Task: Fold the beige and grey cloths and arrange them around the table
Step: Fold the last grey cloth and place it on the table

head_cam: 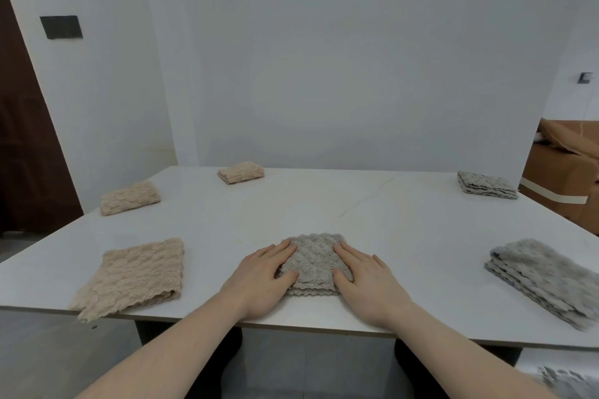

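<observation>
**Fold nearly done on centre grey cloth; one beige still loose**

Head view, the only one:

- Left hand (264, 275) and right hand (363, 278) both lie flat on the centre grey cloth (312, 264), fingers straight, pressing it onto the tabletop (405, 236). Neither hand grasps anything; it looks like smoothing the fold.
- That cloth sits near the front edge, mid-table, folded into a compact stack with layered edges showing at the front.
- Done, as far as I can tell:
  - beige cloth, far left (130, 197): folded small, near the left edge.
  - beige cloth, back (240, 172): folded small, near the far edge.
  - grey cloth, back right (486, 185): folded, at the far right corner.
  - grey cloth, right (547, 278): folded in layers, near the right edge. It looks bigger than the others, though that may be lens distortion.
- Not done: the front-left beige cloth (136, 275) lies wide and flat, one corner hanging off the front edge. It has at most one fold and looks like it needs more to match the other beige cloths.
- Something grey and fuzzy (567, 381) shows at the bottom right, below the tabletop. Cannot tell if it's another cloth waiting.

Estimate: four cloths placed, the fifth in its final press, and at least one left to fold. The centre cloth may still need moving to a spot on the edge.
</observation>
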`<state>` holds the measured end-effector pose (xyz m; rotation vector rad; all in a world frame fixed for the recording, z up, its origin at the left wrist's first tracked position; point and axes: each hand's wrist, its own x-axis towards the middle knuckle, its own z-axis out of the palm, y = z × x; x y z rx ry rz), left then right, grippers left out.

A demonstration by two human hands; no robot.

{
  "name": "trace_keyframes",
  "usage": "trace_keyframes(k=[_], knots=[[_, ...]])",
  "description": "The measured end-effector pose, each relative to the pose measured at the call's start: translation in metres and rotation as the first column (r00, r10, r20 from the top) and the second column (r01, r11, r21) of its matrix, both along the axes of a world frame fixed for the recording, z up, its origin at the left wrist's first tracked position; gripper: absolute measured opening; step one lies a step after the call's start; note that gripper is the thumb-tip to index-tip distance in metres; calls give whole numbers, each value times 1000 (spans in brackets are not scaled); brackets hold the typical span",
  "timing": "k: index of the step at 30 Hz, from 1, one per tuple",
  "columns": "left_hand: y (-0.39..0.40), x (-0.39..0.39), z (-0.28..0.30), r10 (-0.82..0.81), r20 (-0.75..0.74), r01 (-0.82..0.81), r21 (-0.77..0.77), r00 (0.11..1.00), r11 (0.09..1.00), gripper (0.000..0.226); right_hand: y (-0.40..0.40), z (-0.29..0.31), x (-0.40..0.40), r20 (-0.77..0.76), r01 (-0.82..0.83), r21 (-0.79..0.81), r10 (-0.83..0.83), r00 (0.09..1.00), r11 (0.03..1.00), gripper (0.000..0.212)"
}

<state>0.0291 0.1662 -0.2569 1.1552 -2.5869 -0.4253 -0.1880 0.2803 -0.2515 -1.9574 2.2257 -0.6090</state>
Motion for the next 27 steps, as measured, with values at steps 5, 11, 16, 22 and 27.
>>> trace_keyframes(k=[5, 11, 16, 22, 27], knots=[[0, -1, -1, 28, 0, -28, -18, 1000, 999, 63, 2, 1, 1, 28, 30, -61, -28, 999, 998, 59], [1, 1, 0, 70, -19, -71, -25, 997, 997, 59, 1, 1, 0, 68, 85, -105, -78, 995, 991, 57], [5, 3, 4, 58, -52, -60, -28, 997, 998, 62, 2, 4, 0, 111, 104, -104, -93, 989, 989, 54], [11, 5, 6, 58, -102, -61, -28, 993, 998, 54, 3, 5, -2, 160, 70, -75, -57, 985, 995, 56], [12, 5, 5, 56, -114, -63, -57, 992, 996, 55, 0, 0, -6, 133, 18, -48, -11, 991, 999, 55]])
